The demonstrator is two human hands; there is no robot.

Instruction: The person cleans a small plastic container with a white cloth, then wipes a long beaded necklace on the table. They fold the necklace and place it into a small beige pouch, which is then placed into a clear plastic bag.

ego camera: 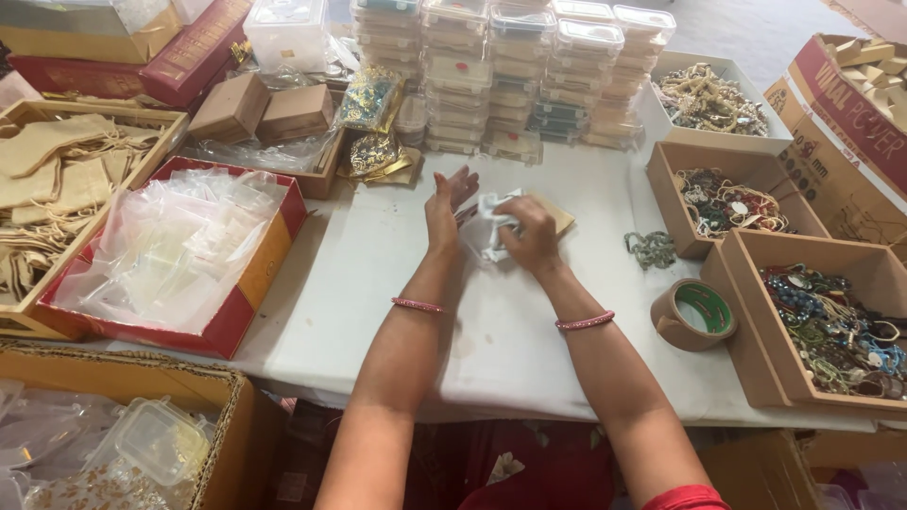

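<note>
My left hand [446, 206] is raised over the white table [378, 283], fingers spread, its edge touching a crumpled clear plastic pouch [487, 219]. The pouch is gripped in my right hand [529, 236], whose fingers are curled around it. A small tan card or box [556, 213] lies under the pouch, partly hidden by my right hand. Both wrists carry a red bangle.
A red box of clear pouches [170, 255] sits at left, beside a tray of cloth bags [57, 189]. Stacked clear lidded boxes [510, 76] stand behind. Cardboard boxes of jewellery [831, 321] line the right. A brown tape roll [694, 314] and a loose bead piece [650, 249] lie nearby.
</note>
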